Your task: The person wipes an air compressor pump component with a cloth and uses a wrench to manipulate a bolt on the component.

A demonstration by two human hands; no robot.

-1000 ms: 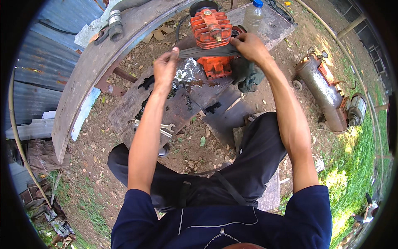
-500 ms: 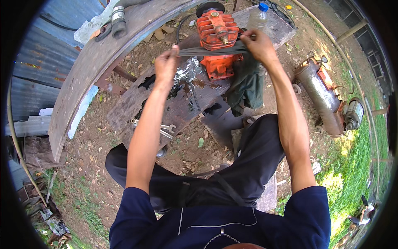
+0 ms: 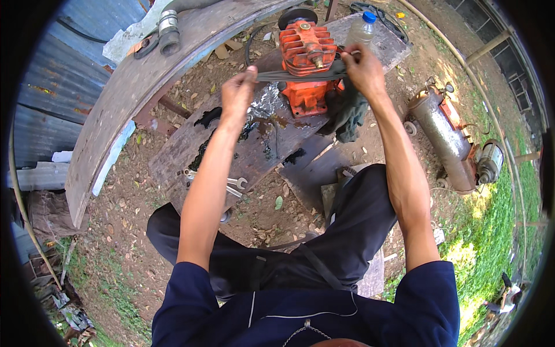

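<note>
A dark grey-green cloth (image 3: 346,118) is pulled into a taut strip across the near side of an orange-red compressor pump (image 3: 308,53), just below its finned upper part. My left hand (image 3: 238,97) pinches the strip's left end, out to the pump's left. On the other side, my right hand (image 3: 365,70) is closed on the cloth beside the fins. The rest of the rag hangs in folds under my right hand, over the bench edge. The pump stands upright on an oil-stained wooden bench (image 3: 231,153).
Open-ended wrenches (image 3: 236,184) lie on the bench's near left part. A clear bottle with a blue cap (image 3: 362,30) stands behind my right hand. Left is a curved-looking plank (image 3: 110,139) carrying a metal cylindrical part (image 3: 168,32). A rusty air tank (image 3: 440,130) lies on the ground at right.
The hanging part of the cloth has drawn up and bunched higher, showing more of the ground and a thin stick beneath. Both hands keep nearly the same place around the pump.
</note>
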